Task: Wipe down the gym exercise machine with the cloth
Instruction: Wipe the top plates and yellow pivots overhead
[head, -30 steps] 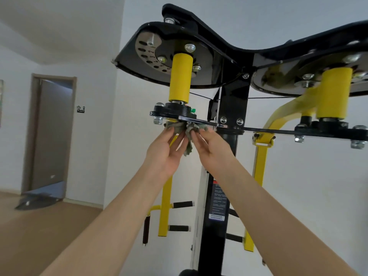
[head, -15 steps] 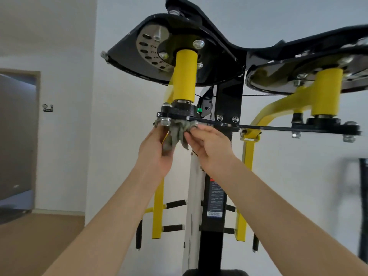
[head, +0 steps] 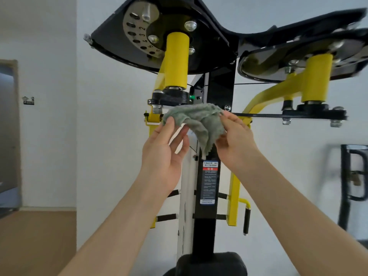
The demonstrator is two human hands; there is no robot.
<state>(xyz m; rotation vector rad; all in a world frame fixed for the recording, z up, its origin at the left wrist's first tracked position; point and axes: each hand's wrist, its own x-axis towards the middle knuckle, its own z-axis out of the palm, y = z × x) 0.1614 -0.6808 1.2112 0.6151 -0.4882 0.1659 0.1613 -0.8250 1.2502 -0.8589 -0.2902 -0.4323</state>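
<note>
Overhead: both bare hands are raised toward the upper works of a black-and-yellow gym exercise machine, seen from below by the head camera.
Cloth: a crumpled grey-green cloth is stretched between the two hands, just under the black bearing block at the foot of the yellow pivot sleeve; its lower corner hangs down in front of the black centre post. Whether its top edge touches the machine cannot be told.
Left hand: the left hand pinches the cloth's left edge with the thumb on the near side, the remaining fingers curled loosely behind the fabric.
Right hand: the right hand grips the cloth's right edge between thumb and fingertips, close to the thin black crossbar that runs to the right.
Machine, upper part: two black cam plates spread overhead; the left one carries a silver selector plate with numbered holes, and a second yellow sleeve stands at the right on its own bolted mount.
Machine, lower part: a warning label with small print is fixed to the centre post, yellow arms with black foam grips hang at either side, and a black pad sits at the bottom edge of the frame.
Setting: white walls, a brown floor, a doorway at far left, and a dark frame of other equipment at far right.
</note>
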